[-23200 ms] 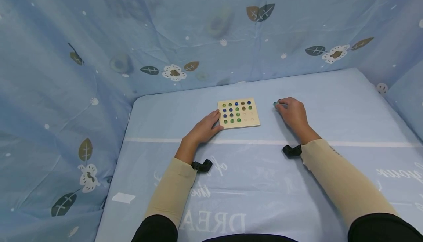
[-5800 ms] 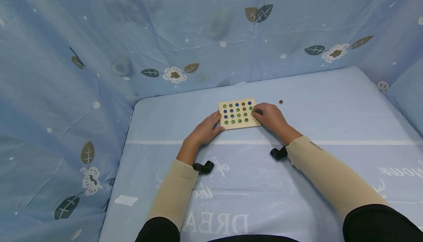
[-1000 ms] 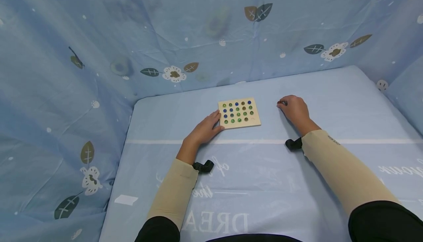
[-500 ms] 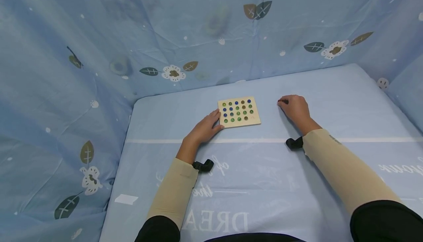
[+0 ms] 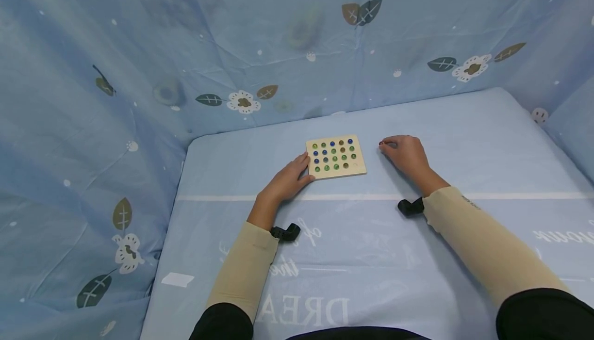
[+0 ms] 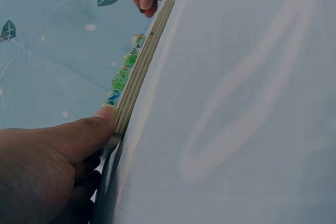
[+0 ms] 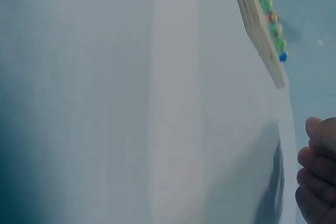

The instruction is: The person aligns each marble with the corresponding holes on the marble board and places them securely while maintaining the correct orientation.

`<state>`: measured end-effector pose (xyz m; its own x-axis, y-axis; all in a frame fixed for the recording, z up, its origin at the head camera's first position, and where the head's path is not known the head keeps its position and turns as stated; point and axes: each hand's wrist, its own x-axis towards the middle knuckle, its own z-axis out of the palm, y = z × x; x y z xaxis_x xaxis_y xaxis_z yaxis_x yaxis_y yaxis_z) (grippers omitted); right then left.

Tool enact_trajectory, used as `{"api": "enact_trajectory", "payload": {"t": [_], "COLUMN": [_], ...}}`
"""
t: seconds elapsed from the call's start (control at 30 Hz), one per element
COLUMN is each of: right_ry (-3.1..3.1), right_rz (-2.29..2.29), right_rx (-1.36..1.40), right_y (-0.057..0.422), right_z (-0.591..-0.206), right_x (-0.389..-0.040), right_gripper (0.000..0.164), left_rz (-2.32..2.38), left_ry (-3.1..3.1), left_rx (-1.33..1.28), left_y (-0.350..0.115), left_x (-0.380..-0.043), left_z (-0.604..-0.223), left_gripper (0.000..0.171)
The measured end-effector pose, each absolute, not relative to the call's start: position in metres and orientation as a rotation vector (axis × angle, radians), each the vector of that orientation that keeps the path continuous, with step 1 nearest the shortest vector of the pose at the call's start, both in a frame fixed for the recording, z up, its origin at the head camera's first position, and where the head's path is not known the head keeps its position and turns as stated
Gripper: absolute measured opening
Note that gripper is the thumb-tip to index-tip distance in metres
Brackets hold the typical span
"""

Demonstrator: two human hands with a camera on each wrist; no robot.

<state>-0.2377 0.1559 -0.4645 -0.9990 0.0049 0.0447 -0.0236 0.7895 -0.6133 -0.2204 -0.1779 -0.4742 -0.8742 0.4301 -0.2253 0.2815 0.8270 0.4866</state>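
Observation:
A pale wooden board (image 5: 332, 173) lies on the covered surface, with rows of green, blue and brown glass marbles (image 5: 333, 151) in its hollows. One bare hollow (image 5: 355, 164) shows at the near right corner. My left hand (image 5: 286, 179) rests against the board's left side, fingers extended along that edge and thumb at the near left corner. In the left wrist view the thumb (image 6: 100, 121) touches the board's end. To the right of the board, my right hand (image 5: 406, 154) pinches a small reddish-brown marble (image 5: 381, 143) between thumb and fingertips, mostly hidden by them.
A light blue cloth (image 5: 352, 257) with mirrored lettering and a white stripe covers the surface. Blue patterned curtains (image 5: 297, 46) hang behind and at the sides. A white patch (image 5: 177, 279) lies at the near left. Black wrist cameras (image 5: 411, 208) sit on both wrists.
Several seconds ago the reddish marble lay loose right of the board; my right hand now holds it and has just shifted left towards the board. My left hand has stayed put.

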Motion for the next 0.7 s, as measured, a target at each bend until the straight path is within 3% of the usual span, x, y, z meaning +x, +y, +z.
{"api": "enact_trajectory", "payload": {"t": [0.7], "right_ry": [-2.984], "right_rz": [1.007], "right_rx": [0.366], "right_y": [0.115], "right_z": [-0.47], "right_x": [-0.215], "right_gripper": [0.032], "left_rz": [0.659], "left_ry": [2.675], "left_rx": [0.53], "left_y": [-0.178], "left_x": [-0.22], "left_z": [-0.474], "left_gripper": [0.073]}}
